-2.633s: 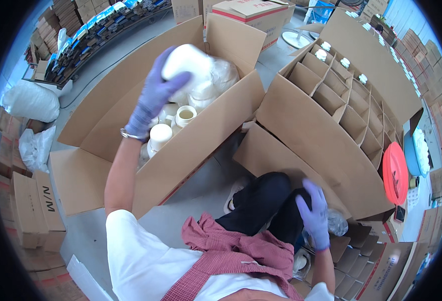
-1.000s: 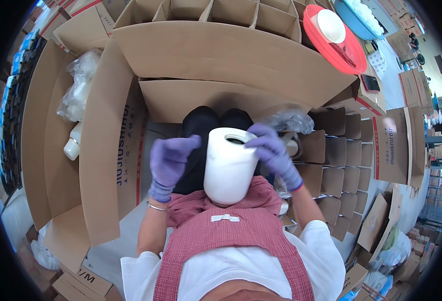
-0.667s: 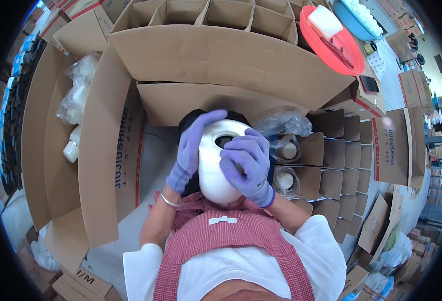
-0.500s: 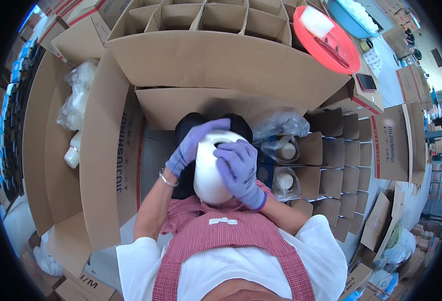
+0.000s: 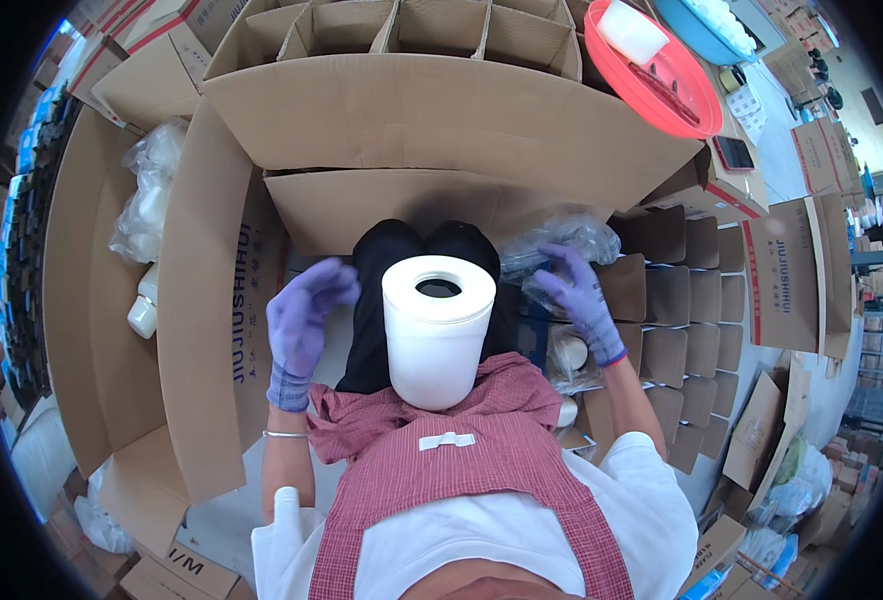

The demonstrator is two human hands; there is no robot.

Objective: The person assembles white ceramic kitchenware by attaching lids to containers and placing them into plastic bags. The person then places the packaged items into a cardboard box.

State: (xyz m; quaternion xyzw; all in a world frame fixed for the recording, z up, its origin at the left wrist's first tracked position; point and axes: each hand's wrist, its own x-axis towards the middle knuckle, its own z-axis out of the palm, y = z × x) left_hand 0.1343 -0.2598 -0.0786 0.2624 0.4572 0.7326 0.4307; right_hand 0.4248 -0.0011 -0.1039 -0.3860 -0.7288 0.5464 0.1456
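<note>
A white cylindrical container [image 5: 434,357] rests upright on my lap, its top ring [image 5: 458,304] pierced by a dark round hole. Neither hand touches it. To its left my left hand [image 5: 307,310], in a purple glove, is raised with the fingers apart and holds nothing. On the other side my right hand [image 5: 579,293], gloved the same way, is spread over the clear plastic bags [image 5: 571,240] and holds nothing. White bottle-like pieces in plastic [image 5: 568,357] lie below that hand.
Ahead stands a large carton [image 5: 441,115] with cardboard dividers. A red basin [image 5: 696,105] with a white block sits on its right corner, near a phone [image 5: 733,153]. Upright dividers [image 5: 666,297] stand at my right. At my left an open carton [image 5: 101,300] holds bagged white pieces [image 5: 144,300].
Both hands have let go of the white container and moved apart, left hand leftward, right hand rightward. The container, earlier tilted in my hands, now stands upright on my lap.
</note>
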